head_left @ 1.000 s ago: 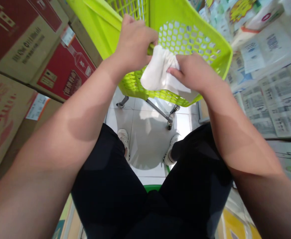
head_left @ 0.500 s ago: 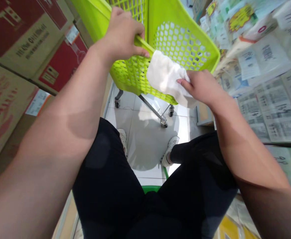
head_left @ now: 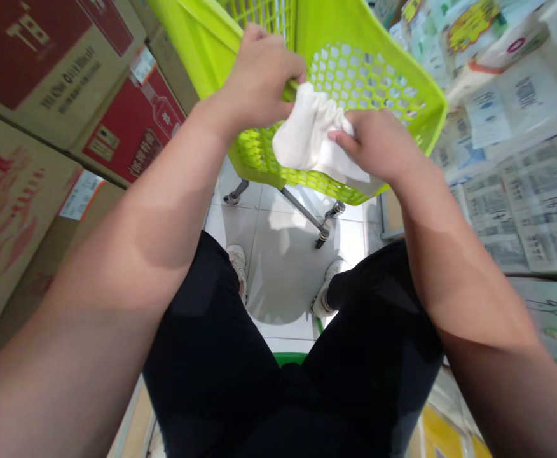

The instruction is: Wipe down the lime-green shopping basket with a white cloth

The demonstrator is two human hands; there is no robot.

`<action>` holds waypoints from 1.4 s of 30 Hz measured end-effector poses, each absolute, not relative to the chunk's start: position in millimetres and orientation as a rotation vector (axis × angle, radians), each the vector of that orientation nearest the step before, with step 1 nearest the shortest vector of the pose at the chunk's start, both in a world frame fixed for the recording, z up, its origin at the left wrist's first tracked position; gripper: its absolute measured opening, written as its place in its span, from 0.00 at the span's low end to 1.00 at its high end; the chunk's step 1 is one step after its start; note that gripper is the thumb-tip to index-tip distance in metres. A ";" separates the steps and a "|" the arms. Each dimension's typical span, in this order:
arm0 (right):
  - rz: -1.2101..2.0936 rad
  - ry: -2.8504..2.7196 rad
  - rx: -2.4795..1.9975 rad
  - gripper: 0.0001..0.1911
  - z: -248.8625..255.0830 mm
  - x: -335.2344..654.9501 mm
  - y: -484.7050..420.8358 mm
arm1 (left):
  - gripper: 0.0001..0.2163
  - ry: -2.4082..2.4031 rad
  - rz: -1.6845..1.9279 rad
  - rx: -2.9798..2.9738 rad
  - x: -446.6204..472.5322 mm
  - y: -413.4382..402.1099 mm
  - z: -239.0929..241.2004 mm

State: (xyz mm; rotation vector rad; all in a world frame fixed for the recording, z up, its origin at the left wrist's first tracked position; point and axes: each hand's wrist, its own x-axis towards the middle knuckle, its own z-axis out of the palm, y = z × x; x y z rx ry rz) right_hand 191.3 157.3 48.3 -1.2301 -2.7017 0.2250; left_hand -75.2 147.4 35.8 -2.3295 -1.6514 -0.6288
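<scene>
My left hand (head_left: 268, 79) is closed around the near rim of a lime-green plastic shopping cart (head_left: 378, 38). Its thumb lies on the near side of the rim, beside a white cloth (head_left: 302, 137). The cloth is bunched over the rim and hangs down the outer side of the basket. My right hand (head_left: 376, 143) grips the cloth, thumb on top, and presses it against the rim just right of my left hand. The right hand's fingers on the far side are partly hidden by the cloth.
Stacked cardboard boxes (head_left: 40, 114) with price tags line the left side. On the right are shelves of plastic-wrapped packs (head_left: 521, 114). The cart's caster wheels (head_left: 322, 238) rest on the tiled floor (head_left: 278, 273). A green seat edge (head_left: 290, 358) shows between my legs.
My right hand has slid left along the rim, bunching the cloth up against my left hand. The cart appears shifted slightly right, and its wheels have swivelled.
</scene>
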 end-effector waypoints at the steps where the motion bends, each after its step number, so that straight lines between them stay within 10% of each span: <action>1: 0.232 -2.713 -1.238 0.27 47.4 196.8 158.0 | 0.17 -1.684 -0.621 -2.323 -81.9 150.6 36.8; 42: 0.102 -2.683 -1.469 0.23 51.6 203.3 161.6 | 0.20 -1.709 -0.663 -2.310 -66.9 149.2 29.0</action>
